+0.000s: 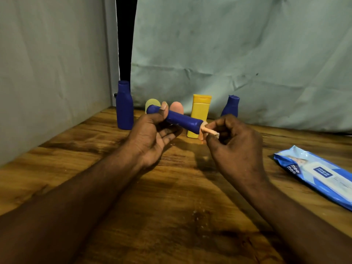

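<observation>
Head view, single frame. Left hand (152,134) grips the blue bottle (181,120), thumb clamped on top near the neck and fingers under the body. The bottle lies roughly level in the air above the far middle of the table (171,187), with its base toward the right. Right hand (234,141) pinches a crumpled peach wipe (209,130) against that base end. Judged step: wiping the bottle's bottom.

Risks:
- The grip sits near the neck only. A hard rub at the base could twist the bottle out of the thumb's hold.
- The yellow bottle (200,109) stands just behind the base end, so a wide stroke could knock it over.
- The wipe is bunched small and could slip from the pinch.

Count:
- Blue bottles: 3. One is held, the tall blue bottle (124,107) stands near the table's far left corner, and the short blue bottle (230,106) stands at the far edge.
- Yellow bottle: 1.
- Rounded items at the far edge, partly hidden: 2, the pale yellow item (151,103) and the pink item (177,107). Cannot tell what they are.
- Wipes pack (320,174): 1, flat near the right edge.
- Loose wipe: 1.
</observation>
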